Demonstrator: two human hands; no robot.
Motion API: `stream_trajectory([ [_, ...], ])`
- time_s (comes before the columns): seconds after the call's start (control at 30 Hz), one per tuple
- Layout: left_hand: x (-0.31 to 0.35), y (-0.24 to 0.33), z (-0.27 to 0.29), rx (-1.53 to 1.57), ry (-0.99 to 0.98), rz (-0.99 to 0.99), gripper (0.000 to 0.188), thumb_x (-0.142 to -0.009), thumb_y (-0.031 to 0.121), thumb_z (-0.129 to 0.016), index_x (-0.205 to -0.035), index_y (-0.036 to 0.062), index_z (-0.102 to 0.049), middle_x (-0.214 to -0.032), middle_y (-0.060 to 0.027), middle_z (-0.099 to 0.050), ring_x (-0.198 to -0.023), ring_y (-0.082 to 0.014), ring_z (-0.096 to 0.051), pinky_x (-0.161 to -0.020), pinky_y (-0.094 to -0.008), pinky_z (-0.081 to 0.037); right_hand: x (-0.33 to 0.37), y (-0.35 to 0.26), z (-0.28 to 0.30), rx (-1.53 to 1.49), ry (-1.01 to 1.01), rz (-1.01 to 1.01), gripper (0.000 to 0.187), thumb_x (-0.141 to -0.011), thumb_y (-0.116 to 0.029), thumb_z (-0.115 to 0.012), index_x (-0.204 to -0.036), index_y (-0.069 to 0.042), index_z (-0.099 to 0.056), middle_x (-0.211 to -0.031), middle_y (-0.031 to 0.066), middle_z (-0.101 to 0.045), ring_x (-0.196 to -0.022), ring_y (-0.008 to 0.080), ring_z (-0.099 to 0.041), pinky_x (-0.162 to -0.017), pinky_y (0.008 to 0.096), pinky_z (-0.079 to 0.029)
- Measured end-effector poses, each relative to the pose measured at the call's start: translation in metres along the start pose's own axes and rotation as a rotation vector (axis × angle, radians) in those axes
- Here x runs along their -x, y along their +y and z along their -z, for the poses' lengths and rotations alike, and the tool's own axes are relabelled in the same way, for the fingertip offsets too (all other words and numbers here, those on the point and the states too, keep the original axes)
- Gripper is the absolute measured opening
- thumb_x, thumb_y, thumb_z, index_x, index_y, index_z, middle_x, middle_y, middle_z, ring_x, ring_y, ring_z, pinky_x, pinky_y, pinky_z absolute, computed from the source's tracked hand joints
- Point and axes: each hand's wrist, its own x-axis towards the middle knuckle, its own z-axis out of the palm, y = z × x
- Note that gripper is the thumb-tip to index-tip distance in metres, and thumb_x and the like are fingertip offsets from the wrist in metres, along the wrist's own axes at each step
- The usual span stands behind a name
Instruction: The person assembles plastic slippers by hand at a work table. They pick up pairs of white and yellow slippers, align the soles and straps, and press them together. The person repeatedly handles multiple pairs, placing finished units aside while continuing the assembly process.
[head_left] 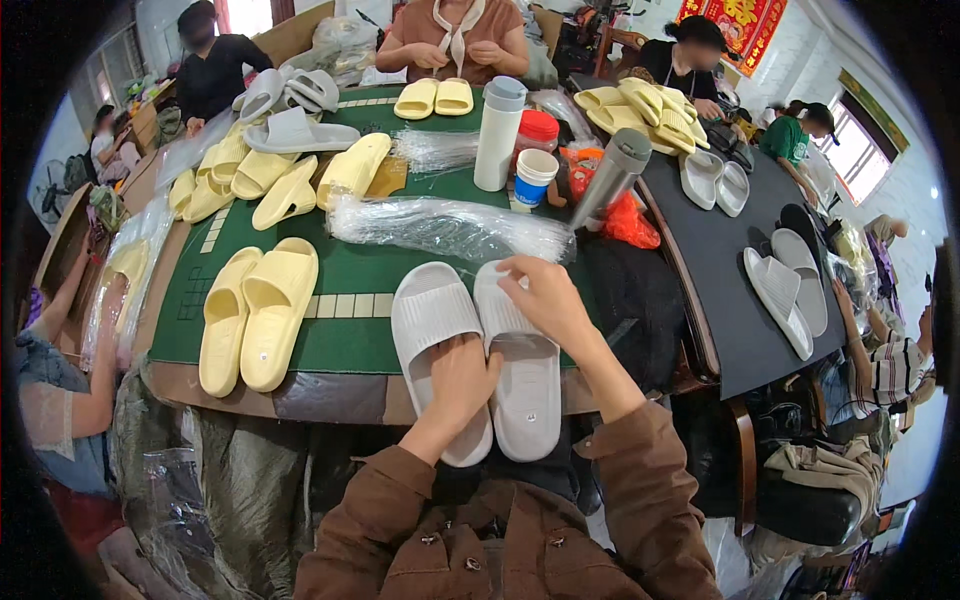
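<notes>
A pair of grey slide sandals lies side by side before me, heels reaching over the table's near edge. My left hand (460, 375) reaches under the strap of the left grey slide sandal (428, 300), its thumb on the inner side; most of its fingers are hidden, and it grips the sandal. Over the toe end of the right grey slide sandal (530, 385), my right hand (545, 300) has bent fingers closed at the strap's inner front. Whether something thin is between them is too small to see. Just beyond lies a bundle of clear plastic strands (450, 226).
A yellow slide pair (262, 315) rests to the left, with a pile of yellow slides (235, 170) behind. A white bottle (497, 135), paper cup (534, 178) and grey tumbler (612, 175) stand beyond. More grey slides (785, 285) lie right. Several people sit around the tables.
</notes>
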Motion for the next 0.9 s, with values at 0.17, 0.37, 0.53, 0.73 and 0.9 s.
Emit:
stream_trajectory([
  [0.17, 0.000, 0.005, 0.008, 0.037, -0.072, 0.059, 0.036, -0.083, 0.029, -0.062, -0.087, -0.0069, -0.062, -0.089, -0.0278, -0.063, -0.086, -0.0426, -0.062, -0.081, -0.0512, -0.047, -0.017, 0.033, -0.041, 0.194, -0.025, -0.018, 0.025, -0.084, -0.022, -0.063, -0.100, -0.003, -0.069, -0.092, 0.0165, -0.069, -0.084, 0.0328, -0.066, -0.077, 0.0397, -0.051],
  [0.37, -0.001, 0.002, 0.009, 0.052, -0.060, 0.025, 0.039, -0.084, 0.030, -0.060, -0.085, -0.0090, -0.061, -0.090, -0.0295, -0.062, -0.086, -0.0430, -0.061, -0.079, -0.0510, -0.048, -0.034, 0.025, -0.055, 0.096, -0.144, -0.070, 0.027, -0.086, -0.026, -0.062, -0.097, -0.003, -0.070, -0.093, 0.0178, -0.069, -0.084, 0.0330, -0.066, -0.076, 0.0412, -0.051],
  [0.53, 0.001, 0.001, 0.007, 0.014, -0.036, 0.001, 0.039, -0.084, 0.030, -0.060, -0.087, -0.0084, -0.061, -0.092, -0.0278, -0.063, -0.091, -0.0427, -0.060, -0.080, -0.0504, -0.047, -0.037, 0.035, -0.064, -0.129, -0.173, -0.060, 0.027, -0.084, -0.029, -0.065, -0.091, -0.003, -0.069, -0.086, 0.0157, -0.070, -0.081, 0.0320, -0.067, -0.075, 0.0413, -0.051],
  [0.73, -0.001, 0.003, 0.009, 0.047, -0.097, 0.040, 0.039, -0.081, 0.029, -0.063, -0.092, -0.0078, -0.061, -0.093, -0.0273, -0.062, -0.087, -0.0413, -0.061, -0.078, -0.0497, -0.048, -0.036, 0.029, -0.061, -0.082, -0.260, -0.099, 0.031, -0.085, -0.033, -0.064, -0.092, -0.004, -0.068, -0.089, 0.0152, -0.070, -0.084, 0.0291, -0.067, -0.074, 0.0386, -0.050],
  [0.9, -0.002, 0.002, 0.011, 0.042, -0.112, 0.073, 0.042, -0.080, 0.029, -0.064, -0.098, -0.0088, -0.059, -0.096, -0.0282, -0.062, -0.090, -0.0423, -0.061, -0.078, -0.0502, -0.048, -0.037, 0.028, -0.060, -0.190, -0.305, -0.124, 0.032, -0.086, -0.035, -0.063, -0.095, -0.004, -0.067, -0.087, 0.0142, -0.069, -0.082, 0.0278, -0.066, -0.074, 0.0379, -0.049],
])
